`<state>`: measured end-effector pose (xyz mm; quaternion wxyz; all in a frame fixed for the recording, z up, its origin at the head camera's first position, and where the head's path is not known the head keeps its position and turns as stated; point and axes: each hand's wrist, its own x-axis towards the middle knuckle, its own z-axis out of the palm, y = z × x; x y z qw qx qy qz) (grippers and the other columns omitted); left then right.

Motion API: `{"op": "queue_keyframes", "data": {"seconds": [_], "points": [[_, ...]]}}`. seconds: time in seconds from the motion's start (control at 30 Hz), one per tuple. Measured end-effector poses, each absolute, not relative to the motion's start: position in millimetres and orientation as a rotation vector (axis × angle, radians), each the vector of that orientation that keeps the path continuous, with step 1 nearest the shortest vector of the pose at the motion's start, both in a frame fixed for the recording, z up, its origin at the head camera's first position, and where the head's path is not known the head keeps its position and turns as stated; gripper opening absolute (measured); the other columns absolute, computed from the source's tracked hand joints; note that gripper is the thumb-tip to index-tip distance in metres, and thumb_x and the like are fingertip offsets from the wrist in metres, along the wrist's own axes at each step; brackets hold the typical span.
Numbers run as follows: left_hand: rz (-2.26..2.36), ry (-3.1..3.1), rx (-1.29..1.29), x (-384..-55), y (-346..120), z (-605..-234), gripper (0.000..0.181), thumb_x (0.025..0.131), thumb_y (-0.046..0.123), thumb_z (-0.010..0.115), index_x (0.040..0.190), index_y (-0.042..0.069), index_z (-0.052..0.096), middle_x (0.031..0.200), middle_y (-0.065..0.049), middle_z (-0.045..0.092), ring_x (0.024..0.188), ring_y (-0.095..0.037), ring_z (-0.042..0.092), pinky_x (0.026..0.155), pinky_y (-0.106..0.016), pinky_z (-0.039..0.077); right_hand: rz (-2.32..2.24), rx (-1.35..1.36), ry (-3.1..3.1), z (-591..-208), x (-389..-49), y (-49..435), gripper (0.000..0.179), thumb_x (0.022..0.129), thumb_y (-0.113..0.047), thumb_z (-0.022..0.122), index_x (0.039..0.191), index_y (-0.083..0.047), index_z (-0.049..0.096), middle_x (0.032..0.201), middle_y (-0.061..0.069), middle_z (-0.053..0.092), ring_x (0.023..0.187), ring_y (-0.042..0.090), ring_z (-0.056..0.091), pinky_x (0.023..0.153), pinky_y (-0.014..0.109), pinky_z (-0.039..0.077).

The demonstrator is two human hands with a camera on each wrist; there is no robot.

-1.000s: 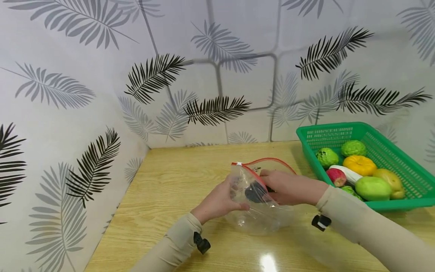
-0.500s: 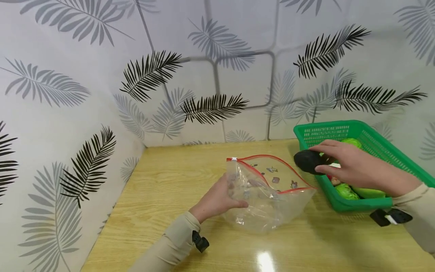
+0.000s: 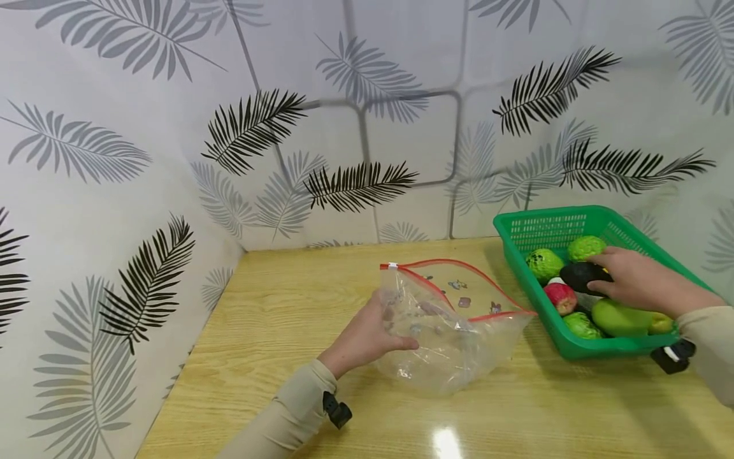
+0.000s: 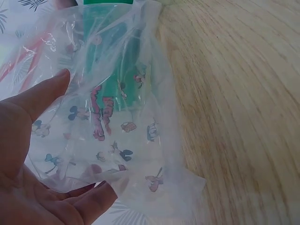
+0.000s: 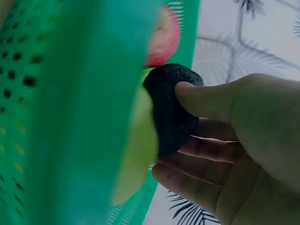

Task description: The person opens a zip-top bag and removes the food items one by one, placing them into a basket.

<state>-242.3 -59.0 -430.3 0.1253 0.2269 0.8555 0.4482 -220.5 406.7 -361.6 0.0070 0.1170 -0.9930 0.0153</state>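
Note:
My right hand [image 3: 645, 278] grips a black, rough-skinned avocado [image 3: 583, 275] inside the green basket [image 3: 579, 347], just above the other produce. In the right wrist view, the thumb lies on the near side of the avocado [image 5: 171, 108] and the fingers reach round behind it. My left hand [image 3: 367, 335] holds the left side of a clear printed slider bag [image 3: 453, 357], thumb in front and fingers at its edge. The bag stands on the table with its red-rimmed mouth spread apart. In the left wrist view, thumb and fingers sit round the bag's film [image 4: 112, 136].
The basket also holds a red and white fruit [image 3: 560, 298], green bumpy fruits [image 3: 545, 265], a smooth green one [image 3: 619, 319] and several others. It stands right of the bag on the wooden table [image 3: 287, 299]. A leaf-patterned sheet [image 3: 413, 146] hangs behind.
My right hand has drawn the avocado out of the bag, carried it right and lowered it into the basket. The left hand has stayed at the bag.

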Motion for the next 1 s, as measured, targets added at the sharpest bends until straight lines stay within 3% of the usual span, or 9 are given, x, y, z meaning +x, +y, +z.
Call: {"op": "queue_keyframes", "data": {"seconds": [0.17,0.33,0.53,0.7,0.77,0.93,1.0], "points": [[1.320,2.532,0.633,-242.6,-57.6,-429.0,0.109,0.071,0.056,0.087,0.154,0.020,0.025,0.146,-0.008,0.053,0.129,-0.028,0.056,0.101,-0.047,0.050,0.022,0.333,-3.135,-370.0,-225.3,412.1,0.051,0.093,-0.017,0.070,0.127,0.018,0.056,0.121,0.041,0.057,0.111,0.058,0.055,0.089,0.064,0.048],[1.330,2.602,0.564,-242.7,-56.2,-423.8,0.116,0.068,0.064,0.085,0.155,0.021,0.021,0.127,-0.009,0.065,0.108,-0.027,0.066,0.089,-0.045,0.054,0.035,0.350,-3.142,-375.5,-227.2,413.8,0.050,0.093,-0.018,0.070,0.127,0.016,0.057,0.117,0.037,0.061,0.108,0.056,0.058,0.087,0.063,0.049],[1.305,2.669,0.484,-250.7,-58.1,-415.7,0.115,0.070,0.072,0.079,0.156,0.024,0.019,0.115,-0.005,0.069,0.089,-0.018,0.068,0.076,-0.039,0.054,0.059,0.325,-3.138,-376.9,-225.3,412.8,0.053,0.094,-0.023,0.070,0.132,0.011,0.056,0.120,0.034,0.064,0.108,0.054,0.060,0.085,0.063,0.050],[1.279,2.668,0.419,-261.3,-57.4,-410.5,0.117,0.072,0.078,0.072,0.158,0.023,0.017,0.100,-0.006,0.070,0.077,-0.019,0.068,0.068,-0.038,0.052,-0.021,0.345,-3.061,-378.4,-217.5,405.7,0.052,0.093,-0.023,0.071,0.134,0.005,0.058,0.130,0.034,0.058,0.114,0.054,0.057,0.086,0.065,0.049],[1.273,2.667,0.399,-265.4,-55.6,-409.4,0.116,0.073,0.079,0.069,0.158,0.022,0.016,0.101,-0.007,0.071,0.079,-0.022,0.069,0.070,-0.040,0.053,-0.065,0.366,-3.001,-375.3,-214.3,400.2,0.050,0.092,-0.023,0.072,0.134,0.002,0.059,0.136,0.033,0.055,0.117,0.053,0.056,0.087,0.067,0.048],[1.231,2.715,0.335,-275.9,-50.6,-408.6,0.107,0.080,0.079,0.063,0.157,0.018,0.020,0.124,-0.016,0.069,0.109,-0.031,0.068,0.091,-0.050,0.052,-0.093,0.445,-2.843,-361.2,-207.1,379.2,0.047,0.090,-0.023,0.074,0.133,-0.006,0.063,0.145,0.027,0.050,0.126,0.049,0.052,0.088,0.068,0.045],[1.224,2.715,0.297,-281.1,-48.9,-409.2,0.107,0.081,0.080,0.060,0.157,0.017,0.020,0.128,-0.019,0.067,0.113,-0.033,0.066,0.095,-0.051,0.050,-0.080,0.471,-2.805,-355.8,-204.5,369.7,0.046,0.089,-0.023,0.075,0.132,-0.008,0.065,0.147,0.025,0.049,0.128,0.048,0.050,0.089,0.068,0.045]]}}
